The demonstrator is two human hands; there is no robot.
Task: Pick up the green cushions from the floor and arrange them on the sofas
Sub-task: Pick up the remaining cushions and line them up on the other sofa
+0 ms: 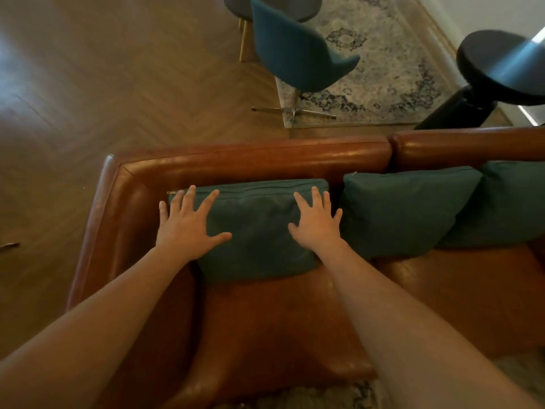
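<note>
1. My two bare arms are closest to me. My left arm [88, 329] and my right arm [413, 335] both reach out over the sofa seat [265, 320].
2. My left hand [185, 228] lies flat on the left end of the first cushion [256, 231]. The fingers are straight and spread wide. It grips nothing.
3. My right hand [317, 224] lies flat on the right end of the same cushion. Its fingers are straight and spread too, and it grips nothing.
4. The first cushion is green. It sits on the seat and leans on the back of the brown sofa [236, 157], close to the corner. A zip [250, 191] runs along its top edge.
5. The sofa holds more cushions. The second cushion [407, 208] stands just beside the first one, on my right, also leaning on the back.
6. The third cushion [507, 202] is farther right. It touches the second one, whose corner lies in front of it.
7. Behind the sofa is the wood floor [103, 84].
8. A blue chair [295, 48] stands at the edge of a pale rug [398, 69].
9. A black round table [501, 66] stands near the sofa's far right end.
</note>
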